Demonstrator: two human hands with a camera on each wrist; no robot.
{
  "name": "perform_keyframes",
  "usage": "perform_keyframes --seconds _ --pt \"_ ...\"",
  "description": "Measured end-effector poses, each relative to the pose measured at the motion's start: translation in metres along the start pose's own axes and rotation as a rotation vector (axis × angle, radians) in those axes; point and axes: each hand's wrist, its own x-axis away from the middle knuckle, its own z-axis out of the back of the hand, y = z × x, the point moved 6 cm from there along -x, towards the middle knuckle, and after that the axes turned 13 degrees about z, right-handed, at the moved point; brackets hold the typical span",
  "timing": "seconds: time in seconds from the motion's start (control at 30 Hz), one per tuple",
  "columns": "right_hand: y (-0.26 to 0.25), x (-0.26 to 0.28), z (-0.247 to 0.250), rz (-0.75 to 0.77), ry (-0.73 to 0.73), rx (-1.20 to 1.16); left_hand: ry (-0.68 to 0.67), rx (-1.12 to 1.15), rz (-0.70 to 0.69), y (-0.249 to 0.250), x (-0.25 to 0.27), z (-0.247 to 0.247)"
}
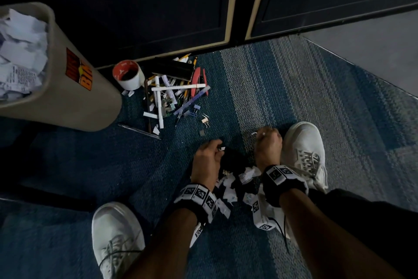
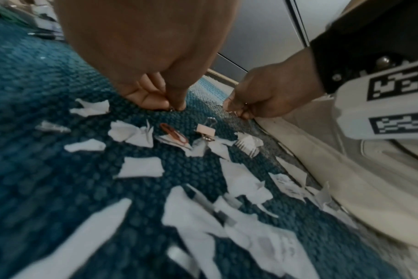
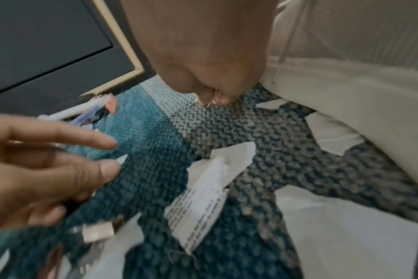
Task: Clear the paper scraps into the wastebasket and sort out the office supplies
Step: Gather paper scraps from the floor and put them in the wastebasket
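Torn white paper scraps (image 1: 230, 186) (image 2: 141, 167) (image 3: 203, 203) litter the blue carpet between my wrists. My left hand (image 1: 218, 148) (image 2: 173, 107) (image 3: 117, 152) is down at the carpet, pinching a small white piece; I cannot tell whether it is a clip or a scrap. My right hand (image 1: 257, 134) (image 2: 237, 112) (image 3: 211, 101) pinches a small metal clip just beside my right shoe. A pink binder clip (image 2: 204, 130) and a red paper clip (image 2: 174, 133) lie between the hands. The beige wastebasket (image 1: 67, 88) stands far left, holding paper.
A heap of pens, rulers and clips (image 1: 176, 91) with a tape roll (image 1: 129, 75) lies against dark cabinet doors (image 1: 158, 7). A loose binder clip (image 1: 205, 120) sits nearer me. My white shoes (image 1: 303, 149) (image 1: 115, 233) flank the hands.
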Motion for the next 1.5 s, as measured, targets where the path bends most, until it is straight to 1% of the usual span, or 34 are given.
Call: perform_keyframes --seconds 0.13,0.27,0.37,0.47,0.57,0.6,0.67,0.7,0.77,0.8,0.87,0.9,0.97,1.07,1.13,1.2,1.33,1.37,1.43,1.5 --pt "0.002 0.002 0.000 0.024 -0.002 -0.031 -0.028 -0.011 -0.013 0.000 -0.007 -0.007" --pt "0.003 0.006 0.009 -0.057 0.036 -0.145 -0.034 -0.021 0.010 0.007 -0.008 -0.009" --pt "-0.001 0.013 0.014 -0.105 0.035 -0.199 -0.010 -0.085 0.008 0.012 -0.002 -0.009" --pt "-0.005 0.013 0.015 -0.045 0.054 -0.174 0.023 -0.135 -0.004 0.015 0.000 -0.010" --pt "-0.010 0.008 0.011 0.095 0.055 -0.085 -0.002 -0.175 0.035 0.015 -0.001 -0.011" --pt "-0.011 0.006 0.007 0.136 0.025 -0.040 -0.038 -0.184 0.059 0.016 -0.002 -0.011" --pt "-0.012 0.001 0.002 0.142 -0.065 0.048 -0.139 -0.196 0.123 0.021 -0.008 -0.011" --pt "-0.014 -0.004 0.000 0.119 -0.118 0.084 -0.187 -0.224 0.171 0.024 -0.015 -0.010" --pt "-0.017 -0.014 0.002 0.030 -0.242 0.139 -0.256 -0.264 0.317 0.026 -0.033 -0.003" --pt "-0.018 -0.019 0.004 -0.024 -0.315 0.151 -0.272 -0.264 0.373 0.028 -0.041 0.007" --pt "-0.030 -0.032 0.011 -0.081 -0.426 0.146 -0.224 -0.253 0.382 0.034 -0.060 0.036" --pt "-0.042 -0.039 0.016 -0.070 -0.445 0.130 -0.191 -0.239 0.368 0.035 -0.070 0.054" --pt "-0.075 -0.053 0.017 0.012 -0.474 0.051 -0.136 -0.198 0.349 0.037 -0.086 0.094" --pt "-0.143 -0.068 0.008 0.153 -0.509 -0.118 -0.028 -0.097 0.342 0.041 -0.097 0.158" --pt "-0.191 -0.076 -0.003 0.239 -0.512 -0.183 0.047 -0.036 0.343 0.041 -0.099 0.195" --pt "-0.237 -0.079 -0.015 0.313 -0.519 -0.231 0.087 -0.019 0.331 0.039 -0.099 0.223" --pt "-0.312 -0.068 -0.030 0.398 -0.542 -0.335 0.132 0.020 0.298 0.040 -0.088 0.261" --pt "-0.326 -0.064 -0.029 0.395 -0.532 -0.390 0.158 0.031 0.274 0.045 -0.082 0.270" --pt "-0.356 -0.059 -0.023 0.369 -0.489 -0.567 0.273 0.117 0.202 0.057 -0.067 0.290" --pt "-0.391 -0.059 -0.015 0.389 -0.443 -0.688 0.416 0.289 0.135 0.067 -0.047 0.315"
